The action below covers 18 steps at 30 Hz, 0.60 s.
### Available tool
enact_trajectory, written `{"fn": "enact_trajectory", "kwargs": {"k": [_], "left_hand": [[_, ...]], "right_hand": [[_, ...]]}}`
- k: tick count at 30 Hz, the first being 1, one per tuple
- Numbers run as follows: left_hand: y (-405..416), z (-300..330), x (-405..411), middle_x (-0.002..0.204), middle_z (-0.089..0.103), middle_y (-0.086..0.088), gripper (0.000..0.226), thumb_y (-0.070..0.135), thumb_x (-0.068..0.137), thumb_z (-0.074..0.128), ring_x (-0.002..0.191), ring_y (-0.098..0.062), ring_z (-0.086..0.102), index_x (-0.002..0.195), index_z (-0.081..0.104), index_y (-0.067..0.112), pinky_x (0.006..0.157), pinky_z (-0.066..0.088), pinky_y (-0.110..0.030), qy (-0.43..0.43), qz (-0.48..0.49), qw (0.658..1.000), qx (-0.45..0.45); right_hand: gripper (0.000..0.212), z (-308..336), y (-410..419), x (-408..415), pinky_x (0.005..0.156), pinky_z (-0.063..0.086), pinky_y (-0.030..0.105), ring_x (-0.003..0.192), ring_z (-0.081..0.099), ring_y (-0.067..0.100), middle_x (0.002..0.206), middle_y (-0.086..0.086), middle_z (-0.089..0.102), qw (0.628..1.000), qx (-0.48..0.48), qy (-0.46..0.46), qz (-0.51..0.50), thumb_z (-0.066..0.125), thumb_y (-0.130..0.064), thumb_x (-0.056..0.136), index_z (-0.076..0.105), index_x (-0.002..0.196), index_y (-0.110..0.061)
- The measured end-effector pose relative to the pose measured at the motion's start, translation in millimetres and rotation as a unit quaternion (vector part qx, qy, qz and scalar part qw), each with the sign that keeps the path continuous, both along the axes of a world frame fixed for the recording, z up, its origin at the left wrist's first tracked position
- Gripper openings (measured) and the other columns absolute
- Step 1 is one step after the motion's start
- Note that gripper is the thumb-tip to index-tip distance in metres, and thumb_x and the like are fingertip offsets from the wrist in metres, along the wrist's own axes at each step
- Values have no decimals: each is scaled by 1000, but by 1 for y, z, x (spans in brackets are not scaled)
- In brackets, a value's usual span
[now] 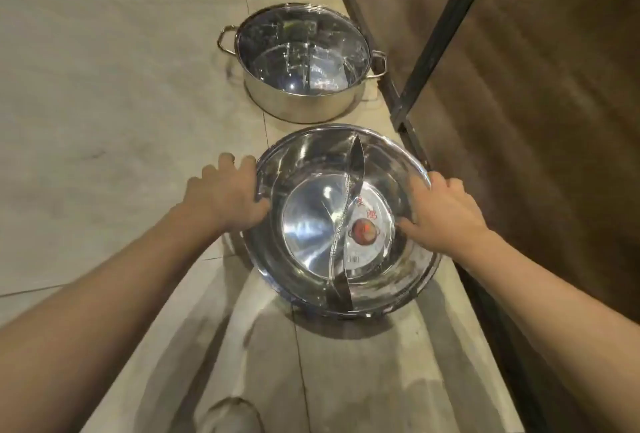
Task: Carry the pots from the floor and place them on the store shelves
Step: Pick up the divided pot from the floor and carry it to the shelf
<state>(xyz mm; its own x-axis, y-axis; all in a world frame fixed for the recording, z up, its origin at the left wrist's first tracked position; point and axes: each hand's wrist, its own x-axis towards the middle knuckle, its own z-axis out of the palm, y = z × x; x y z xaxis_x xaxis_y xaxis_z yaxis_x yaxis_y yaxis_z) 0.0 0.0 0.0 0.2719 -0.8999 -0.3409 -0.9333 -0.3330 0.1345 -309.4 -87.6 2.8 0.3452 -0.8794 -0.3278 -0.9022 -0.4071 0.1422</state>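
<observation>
Tiled floor, both hands gripping divided pot

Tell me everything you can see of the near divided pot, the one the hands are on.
The near divided pot is wide, shallow, shiny metal, open-topped, with a curved S-shaped divider splitting it in two. A round red-printed label lies in its right half. It is upright, low over the tiled floor. The left hand grips its left rim, the right hand its right rim, thumbs inside.

Silver divided pot, red round label inside; silver lidded pot; beige floor.
</observation>
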Motion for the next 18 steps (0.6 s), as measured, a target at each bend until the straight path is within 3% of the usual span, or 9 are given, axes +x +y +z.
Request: {"fn": "enact_trajectory", "kwargs": {"k": [4, 10, 13, 18], "left_hand": [[13, -25, -9, 153, 24, -20, 82, 57, 86, 58, 118, -46, 49, 150, 22, 18, 92, 46, -53, 16, -1, 999, 36], [25, -29, -2, 146, 28, -21, 89, 58, 83, 61, 113, -50, 53, 150, 19, 17, 95, 47, -53, 38, 51, 997, 32], [41, -30, 8, 147, 25, -21, 95, 60, 83, 63, 115, -51, 51, 153, 13, 18, 94, 45, -51, 21, 81, 995, 46], [55, -31, 25, 153, 18, -18, 97, 61, 82, 63, 125, -50, 41, 154, 13, 19, 97, 41, -54, -7, 115, 992, 50]], "right_hand": [[89, -19, 5, -11, 105, 40, 61, 131, 39, 49, 153, 17, 34, 996, 71, 5, -53, 59, -58, 89, 10, 158, -29], [86, -32, 9, 16, 102, 39, 65, 135, 30, 59, 161, 12, 29, 996, 85, -31, -17, 51, -61, 89, 8, 159, -35], [85, -34, 11, 32, 106, 40, 63, 135, 37, 54, 159, 14, 30, 994, 86, -55, 26, 50, -62, 89, 9, 158, -35], [79, -36, 16, 35, 92, 46, 54, 120, 44, 47, 146, 17, 38, 996, 48, -73, 25, 54, -60, 88, 23, 153, -28]]}}
